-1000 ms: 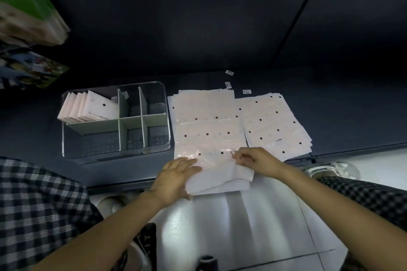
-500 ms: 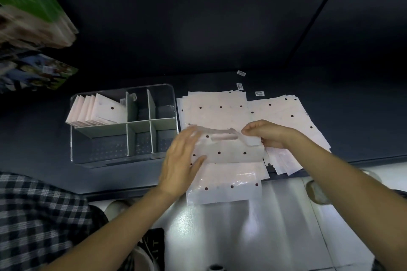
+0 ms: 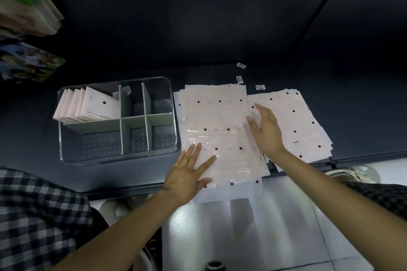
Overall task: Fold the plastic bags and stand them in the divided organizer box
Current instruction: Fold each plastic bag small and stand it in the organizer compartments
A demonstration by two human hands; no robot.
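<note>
Dark table (image 3: 33,138), near to far: left hand (image 3: 187,174) flat, fingers spread, pins top plastic bag (image 3: 218,130); right hand (image 3: 267,131) open, smoothing. Folding under way; next fold needs a pinched edge. Organizer box (image 3: 174,116) holds folded bags (image 3: 88,105).

An organizer box (image 3: 116,120) sits on the left of the table (image 3: 33,138), with folded bags (image 3: 88,106) standing in its far-left compartment. Just right of the box lies a stack of flat bags (image 3: 220,116), its near end hanging over the table's front edge. Right of that stack, partly overlapping it, lies a second stack (image 3: 297,121). The left hand (image 3: 189,174) rests on the near part of the middle stack. The right hand (image 3: 266,130) is over the seam between the two stacks. Three small labels (image 3: 241,65) lie behind the stacks.
</note>
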